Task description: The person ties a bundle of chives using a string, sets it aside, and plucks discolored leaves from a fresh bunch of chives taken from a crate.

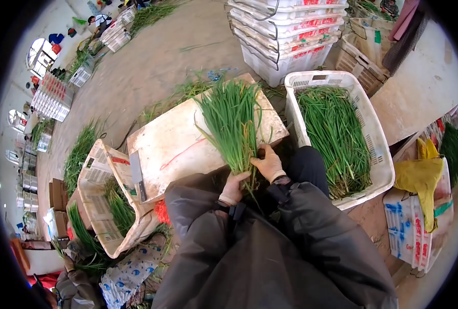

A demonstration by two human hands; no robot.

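Observation:
A thick bunch of green chives [231, 121] stands tilted over the board in front of me, leaves pointing away. My left hand [233, 189] is wrapped round its lower stem ends. At the right side of the same stems, my right hand [269, 164] has its fingers curled in and pinching at the edge of the bunch, where some yellowed leaves hang. Under the leaves lies a worn, pale board [180, 139]. On the board's left end rests a knife [137, 175], away from both hands.
To the right, a white crate [388, 172] holds many chives. A tilted crate [97, 206] with more chives stands at the left. Behind the board rises a stack of white crates [290, 38]. A yellow cloth [419, 177] hangs over crates at far right. Another person [101, 21] works far back.

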